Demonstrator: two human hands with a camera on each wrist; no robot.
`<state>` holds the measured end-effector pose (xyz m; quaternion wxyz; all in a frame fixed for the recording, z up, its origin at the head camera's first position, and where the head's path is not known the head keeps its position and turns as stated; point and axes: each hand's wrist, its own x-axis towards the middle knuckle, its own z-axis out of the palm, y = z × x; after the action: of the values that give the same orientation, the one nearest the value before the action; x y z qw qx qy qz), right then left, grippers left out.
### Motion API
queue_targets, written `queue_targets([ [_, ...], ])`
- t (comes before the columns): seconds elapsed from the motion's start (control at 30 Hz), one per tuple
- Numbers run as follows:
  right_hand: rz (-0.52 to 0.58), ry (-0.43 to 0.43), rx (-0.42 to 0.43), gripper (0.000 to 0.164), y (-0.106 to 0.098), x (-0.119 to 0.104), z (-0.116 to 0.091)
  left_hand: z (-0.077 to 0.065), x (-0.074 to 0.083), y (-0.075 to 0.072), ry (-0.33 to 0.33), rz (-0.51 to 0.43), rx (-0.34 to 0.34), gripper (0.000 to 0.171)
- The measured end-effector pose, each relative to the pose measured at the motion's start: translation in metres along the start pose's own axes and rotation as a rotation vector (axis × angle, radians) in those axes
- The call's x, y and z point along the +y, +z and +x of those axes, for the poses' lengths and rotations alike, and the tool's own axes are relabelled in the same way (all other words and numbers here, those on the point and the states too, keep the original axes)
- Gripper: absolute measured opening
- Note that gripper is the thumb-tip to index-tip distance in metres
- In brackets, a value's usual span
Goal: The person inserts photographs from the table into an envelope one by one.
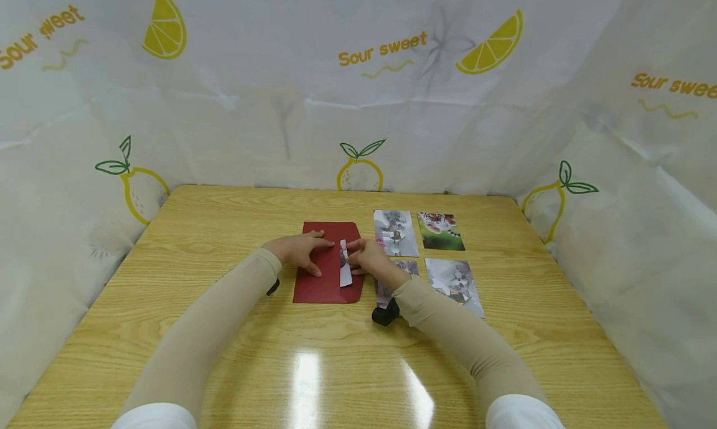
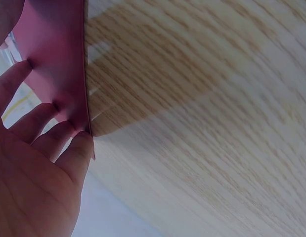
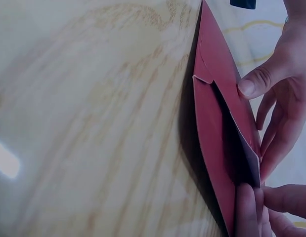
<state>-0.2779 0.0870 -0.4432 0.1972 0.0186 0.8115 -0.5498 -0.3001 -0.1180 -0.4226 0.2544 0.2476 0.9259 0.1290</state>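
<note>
A red envelope [image 1: 313, 290] lies on the table, its flap on the right side and its mouth parted in the right wrist view. My left hand [image 1: 301, 251] rests on the envelope with fingers spread; in the left wrist view its fingertips [image 2: 83, 140] press on the red paper. A photo card [image 1: 345, 276] stands partly out of the envelope's mouth, a narrow strip of it showing. My right hand [image 1: 371, 258] pinches the card's outer edge. In the right wrist view, the right fingers [image 3: 246, 210] are right at the envelope's mouth.
Right of the envelope lie a grey picture card [image 1: 396, 233], a tiger card [image 1: 440, 231] and another grey card [image 1: 456, 286]. One more card [image 1: 383, 295] is partly under the right wrist. A black wrist device [image 1: 385, 314] hangs by that wrist. A white printed curtain [image 1: 252, 130] surrounds the table.
</note>
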Motion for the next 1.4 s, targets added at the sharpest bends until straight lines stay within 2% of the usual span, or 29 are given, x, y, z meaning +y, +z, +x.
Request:
queue_targets([
  [0.33,-0.009,-0.005,0.021,0.036,-0.0006,-0.0029,-0.0004,-0.0011,0.0008,-0.0013,0.008,-0.008,-0.002,0.080],
  [0.73,0.020,-0.034,-0.029,0.040,-0.0029,0.0033,0.0016,0.0004,-0.0004,0.0002,0.005,-0.008,-0.008,0.079],
  [1.0,-0.011,-0.045,-0.044,0.041,-0.0038,0.0028,0.0016,0.0014,-0.0020,0.0005,0.017,-0.009,-0.004,0.079],
  [1.23,-0.053,-0.027,-0.051,0.041,-0.0045,0.0013,0.0022,0.0012,-0.0025,0.0003,0.019,-0.004,-0.006,0.079],
  [1.4,-0.039,0.005,-0.051,0.042,-0.0042,0.0011,0.0051,0.0010,-0.0025,0.0001,0.016,0.001,-0.006,0.079],
])
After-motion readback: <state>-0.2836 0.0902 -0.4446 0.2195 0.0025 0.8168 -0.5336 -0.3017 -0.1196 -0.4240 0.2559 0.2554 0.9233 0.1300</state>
